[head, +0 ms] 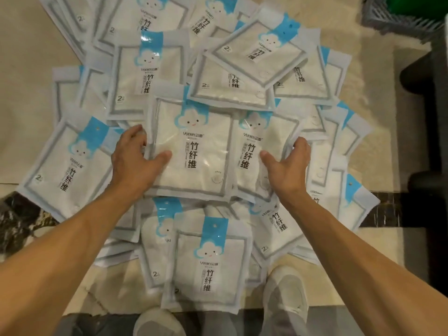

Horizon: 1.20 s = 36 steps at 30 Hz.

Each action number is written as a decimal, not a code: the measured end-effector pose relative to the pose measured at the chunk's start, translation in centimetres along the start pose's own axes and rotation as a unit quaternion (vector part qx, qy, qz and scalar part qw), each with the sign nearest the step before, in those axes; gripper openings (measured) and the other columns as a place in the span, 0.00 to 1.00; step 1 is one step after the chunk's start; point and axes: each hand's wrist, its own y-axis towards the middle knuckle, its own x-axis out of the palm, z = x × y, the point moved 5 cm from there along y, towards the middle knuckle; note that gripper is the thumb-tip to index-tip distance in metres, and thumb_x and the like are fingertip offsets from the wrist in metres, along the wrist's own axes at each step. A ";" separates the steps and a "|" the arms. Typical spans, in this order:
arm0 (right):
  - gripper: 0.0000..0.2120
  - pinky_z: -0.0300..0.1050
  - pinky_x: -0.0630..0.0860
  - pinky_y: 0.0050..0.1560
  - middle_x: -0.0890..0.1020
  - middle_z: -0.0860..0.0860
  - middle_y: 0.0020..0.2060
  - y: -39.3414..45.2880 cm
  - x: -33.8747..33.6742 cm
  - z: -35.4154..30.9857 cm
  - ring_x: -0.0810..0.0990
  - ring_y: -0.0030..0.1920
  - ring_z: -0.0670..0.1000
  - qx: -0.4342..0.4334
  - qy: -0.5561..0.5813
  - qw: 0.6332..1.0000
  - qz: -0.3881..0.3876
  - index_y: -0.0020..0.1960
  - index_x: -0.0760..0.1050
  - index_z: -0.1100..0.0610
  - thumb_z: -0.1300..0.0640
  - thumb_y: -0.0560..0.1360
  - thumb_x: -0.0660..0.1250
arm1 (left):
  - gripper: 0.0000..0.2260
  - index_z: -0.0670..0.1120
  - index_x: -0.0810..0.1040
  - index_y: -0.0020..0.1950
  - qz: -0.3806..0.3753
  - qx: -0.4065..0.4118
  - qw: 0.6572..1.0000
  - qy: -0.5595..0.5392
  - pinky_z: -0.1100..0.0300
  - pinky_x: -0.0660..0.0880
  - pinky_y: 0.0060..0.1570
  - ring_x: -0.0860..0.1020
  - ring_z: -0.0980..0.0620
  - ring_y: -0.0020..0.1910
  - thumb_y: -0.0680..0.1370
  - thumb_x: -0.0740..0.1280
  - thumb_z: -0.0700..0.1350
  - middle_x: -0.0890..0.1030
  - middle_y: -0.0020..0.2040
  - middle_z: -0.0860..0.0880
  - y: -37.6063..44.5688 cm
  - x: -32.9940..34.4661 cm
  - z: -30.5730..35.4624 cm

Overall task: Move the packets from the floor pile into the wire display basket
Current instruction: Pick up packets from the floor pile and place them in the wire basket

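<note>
A wide pile of white and blue packets (pixel 150 76) with a cloud face and black characters covers the floor. In the middle lie two overlapping packets (pixel 194 151) side by side. My left hand (pixel 133 158) grips their left edge, thumb on top and fingers curled under. My right hand (pixel 289 161) grips the right edge of the right packet (pixel 264 144) the same way. A corner of the grey wire display basket (pixel 388 18) shows at the top right.
Beige floor tiles (pixel 26 81) with a dark marble strip (pixel 17 221) lie around the pile. Dark rounded legs of a stand (pixel 421 76) rise on the right below the basket. My two white shoes (pixel 286 301) stand at the bottom edge, close to the nearest packets.
</note>
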 end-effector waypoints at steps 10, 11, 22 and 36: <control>0.19 0.50 0.85 0.51 0.86 0.50 0.55 -3.9 -9.7 -3.1 0.87 0.51 0.50 0.098 0.183 0.975 -0.076 0.67 0.72 0.59 0.70 0.78 0.69 | 0.21 0.49 0.73 0.69 -0.041 -0.133 0.955 -0.262 0.56 0.76 0.61 0.81 0.58 0.56 0.79 0.70 0.35 0.82 0.59 0.55 -8.0 -6.4 3.6; 0.23 0.54 0.84 0.56 0.85 0.53 0.59 -4.3 -11.0 -3.9 0.87 0.54 0.52 0.110 0.185 0.973 -0.081 0.71 0.70 0.60 0.69 0.78 0.70 | 0.21 0.49 0.74 0.69 -0.038 -0.139 0.950 -0.277 0.55 0.77 0.60 0.81 0.57 0.56 0.79 0.70 0.34 0.83 0.58 0.55 -8.9 -7.5 4.2; 0.23 0.61 0.83 0.55 0.85 0.58 0.59 -10.3 -24.6 -27.0 0.85 0.58 0.61 0.078 0.244 0.939 -0.229 0.70 0.73 0.59 0.69 0.76 0.68 | 0.22 0.47 0.78 0.67 -0.055 -0.144 0.895 -0.419 0.47 0.83 0.50 0.85 0.44 0.56 0.73 0.69 0.37 0.85 0.59 0.44 -18.9 -26.6 17.3; 0.25 0.64 0.82 0.53 0.86 0.61 0.57 -29.4 -37.4 -63.7 0.86 0.54 0.64 -0.049 0.277 0.902 -0.328 0.67 0.75 0.58 0.64 0.71 0.71 | 0.25 0.48 0.77 0.67 0.068 -0.041 0.863 -0.499 0.40 0.82 0.52 0.83 0.37 0.57 0.69 0.75 0.41 0.84 0.60 0.40 -37.6 -62.2 33.3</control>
